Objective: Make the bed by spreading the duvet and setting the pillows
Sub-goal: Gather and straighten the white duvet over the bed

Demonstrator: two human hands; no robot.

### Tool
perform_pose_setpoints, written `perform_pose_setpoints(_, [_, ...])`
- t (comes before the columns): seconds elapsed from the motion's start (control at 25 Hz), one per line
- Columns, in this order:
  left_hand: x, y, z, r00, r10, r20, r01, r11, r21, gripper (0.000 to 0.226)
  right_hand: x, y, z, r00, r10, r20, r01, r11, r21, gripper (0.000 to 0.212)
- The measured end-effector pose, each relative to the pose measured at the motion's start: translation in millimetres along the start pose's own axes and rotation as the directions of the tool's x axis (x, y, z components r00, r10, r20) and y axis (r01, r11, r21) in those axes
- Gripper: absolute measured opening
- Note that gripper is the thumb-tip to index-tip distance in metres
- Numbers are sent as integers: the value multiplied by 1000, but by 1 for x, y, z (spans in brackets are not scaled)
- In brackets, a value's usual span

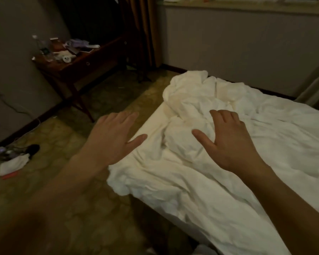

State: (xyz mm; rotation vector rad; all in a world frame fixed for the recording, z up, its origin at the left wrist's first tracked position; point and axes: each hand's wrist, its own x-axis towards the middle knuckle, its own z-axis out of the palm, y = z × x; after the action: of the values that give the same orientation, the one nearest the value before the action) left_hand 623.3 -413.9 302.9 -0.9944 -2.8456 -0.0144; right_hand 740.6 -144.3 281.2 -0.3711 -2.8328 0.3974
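Observation:
A white duvet (201, 100) lies crumpled in a heap at the far left corner of the bed (155, 118) and spreads in wrinkles over the rest of it. My left hand (112, 137) hovers with straight fingers over the bed's left edge, holding nothing. My right hand (226, 138) is stretched out over the bunched duvet, fingers relaxed; whether it touches the fabric I cannot tell. No pillow is in view.
A dark wooden side table (77, 61) cluttered with bottles and small items stands against the left wall. On the floor at left lie a white cloth (13, 164), cables and a dark object. A curtain and a window wall are behind the bed.

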Motion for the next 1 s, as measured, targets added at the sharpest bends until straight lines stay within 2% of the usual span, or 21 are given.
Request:
perform_pose_setpoints(0.16, [29,-92,-3,998,24,52,-25,1000,11,82,50,-75,30,997,74,3,-74,997,-4,78])
perform_pose_setpoints(0.32, [84,-163,21,990,121,68,-120,993,-17,88,107,-140,71,991,130,-13,-130,990,-46,86])
perform_pose_setpoints(0.48, [136,-242,43,981,187,41,-186,982,-39,88,174,-201,119,987,160,-28,-162,984,-77,85])
perform_pose_setpoints(0.64, [182,-326,36,960,278,43,-274,959,-70,87,230,-266,143,980,192,-44,-196,975,-108,86])
perform_pose_setpoints(0.84, [239,-405,31,898,441,10,-439,896,-73,87,277,-326,160,947,315,-61,-321,932,-168,89])
perform_pose_setpoints(1.0, [287,-455,38,819,574,-9,-573,816,-77,85,303,-373,183,873,469,-133,-487,853,-189,88])
